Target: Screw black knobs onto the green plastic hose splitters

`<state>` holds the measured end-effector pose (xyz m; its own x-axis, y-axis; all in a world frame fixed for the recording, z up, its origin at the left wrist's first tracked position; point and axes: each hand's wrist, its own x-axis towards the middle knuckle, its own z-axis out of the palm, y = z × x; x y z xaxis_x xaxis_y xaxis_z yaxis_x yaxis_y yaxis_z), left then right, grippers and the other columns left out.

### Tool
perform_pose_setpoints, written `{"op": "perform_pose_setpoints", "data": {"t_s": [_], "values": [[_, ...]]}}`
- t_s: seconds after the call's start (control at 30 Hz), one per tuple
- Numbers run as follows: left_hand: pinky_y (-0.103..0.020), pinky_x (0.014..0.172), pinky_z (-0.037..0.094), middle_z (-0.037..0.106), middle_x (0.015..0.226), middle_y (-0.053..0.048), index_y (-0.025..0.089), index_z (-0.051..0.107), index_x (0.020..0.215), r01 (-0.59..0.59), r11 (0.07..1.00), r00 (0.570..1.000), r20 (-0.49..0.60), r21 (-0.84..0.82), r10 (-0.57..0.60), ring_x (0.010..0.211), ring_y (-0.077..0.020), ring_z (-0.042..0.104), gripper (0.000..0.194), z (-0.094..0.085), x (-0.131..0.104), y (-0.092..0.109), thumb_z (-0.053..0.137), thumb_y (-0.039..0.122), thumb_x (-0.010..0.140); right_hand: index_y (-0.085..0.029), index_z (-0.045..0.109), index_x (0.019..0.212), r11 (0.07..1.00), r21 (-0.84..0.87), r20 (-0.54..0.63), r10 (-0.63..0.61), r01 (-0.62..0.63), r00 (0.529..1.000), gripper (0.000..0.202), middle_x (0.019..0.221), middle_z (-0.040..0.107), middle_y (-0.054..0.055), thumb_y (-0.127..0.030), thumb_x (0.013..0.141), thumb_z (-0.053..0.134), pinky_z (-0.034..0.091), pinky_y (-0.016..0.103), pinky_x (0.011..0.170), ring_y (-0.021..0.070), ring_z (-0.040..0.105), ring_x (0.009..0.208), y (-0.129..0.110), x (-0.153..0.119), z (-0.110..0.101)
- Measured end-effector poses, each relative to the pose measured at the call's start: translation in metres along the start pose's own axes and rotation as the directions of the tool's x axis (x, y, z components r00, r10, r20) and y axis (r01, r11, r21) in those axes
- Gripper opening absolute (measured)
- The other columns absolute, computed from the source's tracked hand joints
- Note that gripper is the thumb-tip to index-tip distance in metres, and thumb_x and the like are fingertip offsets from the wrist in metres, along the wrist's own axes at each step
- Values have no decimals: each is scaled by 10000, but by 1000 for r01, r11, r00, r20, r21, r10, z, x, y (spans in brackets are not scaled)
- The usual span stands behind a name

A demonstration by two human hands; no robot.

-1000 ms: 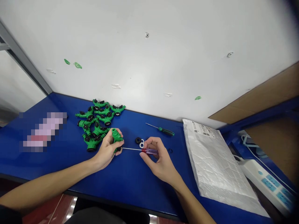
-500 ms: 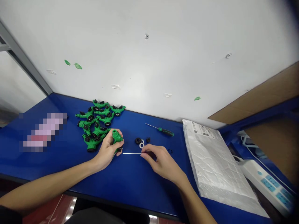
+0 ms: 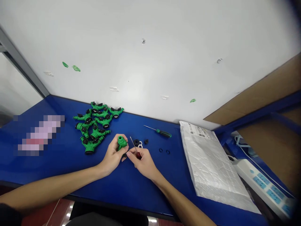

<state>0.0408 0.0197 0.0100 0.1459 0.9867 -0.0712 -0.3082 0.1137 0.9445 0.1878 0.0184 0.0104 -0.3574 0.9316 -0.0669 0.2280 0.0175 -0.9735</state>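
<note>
My left hand [image 3: 113,157] is wrapped round a green plastic hose splitter [image 3: 121,142], with one round outlet facing up. Its lower part is hidden by my fingers. Close beside it, my right hand [image 3: 144,163] grips a thin screwdriver [image 3: 139,155] by its dark red handle. The slim metal shaft points up and slightly left, apart from the splitter's top. My right fingertips are close to the left ones; whether they touch the splitter I cannot tell. Just behind the right hand lie a black round part [image 3: 136,142], white washers [image 3: 140,144] and a small black piece [image 3: 146,141].
Several green hose splitters [image 3: 90,146] with black levers are heaped at left. A green-and-black screwdriver [image 3: 164,133] lies farther back. Two black rings [image 3: 161,150] lie right of my hand. A white padded bag [image 3: 211,163] and a power strip [image 3: 263,183] are at right; a wall [image 3: 131,72] stands behind.
My right hand has moved left, close to my left hand. The held screwdriver's shaft has swung from lying level toward the splitter to pointing up. A second black ring is now uncovered.
</note>
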Motion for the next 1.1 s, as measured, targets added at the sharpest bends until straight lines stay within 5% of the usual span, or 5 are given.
{"op": "perform_pose_setpoints", "data": {"t_s": [0.27, 0.7, 0.83, 0.97, 1.1], "values": [[-185, 431, 420, 493, 793, 48, 238, 500, 940, -14, 999, 1000, 0, 31, 14, 566, -83, 475, 161, 1, -1, -6, 627, 258, 843, -153, 660, 736, 960, -257, -43, -128, 113, 991, 250, 511, 354, -71, -284, 906, 533, 264, 236, 485, 85, 301, 471, 3, -9, -3], [-221, 530, 470, 514, 751, 49, 224, 497, 962, 33, 995, 998, 47, 98, -38, 603, -101, 509, 179, 1, -2, -5, 623, 276, 846, -164, 601, 620, 961, -272, -82, -69, 44, 994, 178, 500, 419, -62, -182, 775, 517, 292, 219, 488, 80, 345, 468, -5, -9, -4], [-303, 691, 532, 598, 1073, -44, 278, 395, 1257, 105, 989, 975, 188, 100, -122, 791, -154, 621, 547, -8, 1, 1, 703, 284, 805, -162, 582, 581, 976, -217, -187, -72, 30, 980, 162, 493, 385, -60, -202, 724, 519, 281, 222, 486, 82, 325, 476, -6, -7, -14], [-414, 904, 511, 344, 1478, -157, 395, 97, 1469, 8, 980, 905, 415, 199, -92, 1305, -299, 445, 1092, -22, 1, 5, 837, 264, 676, -168, 517, 555, 980, -194, -174, -70, 35, 982, 143, 508, 387, -53, -209, 690, 498, 284, 219, 490, 84, 327, 497, -8, -6, -25], [-501, 1092, 343, 255, 1566, -132, 296, 555, 1245, -263, 860, 909, 410, 438, 69, 1445, -353, 238, 662, -25, 3, 9, 852, 279, 654, -177, 466, 541, 986, -163, -130, -55, 34, 990, 165, 503, 365, -54, -225, 699, 472, 273, 215, 472, 80, 306, 487, -10, -7, -27]]}}
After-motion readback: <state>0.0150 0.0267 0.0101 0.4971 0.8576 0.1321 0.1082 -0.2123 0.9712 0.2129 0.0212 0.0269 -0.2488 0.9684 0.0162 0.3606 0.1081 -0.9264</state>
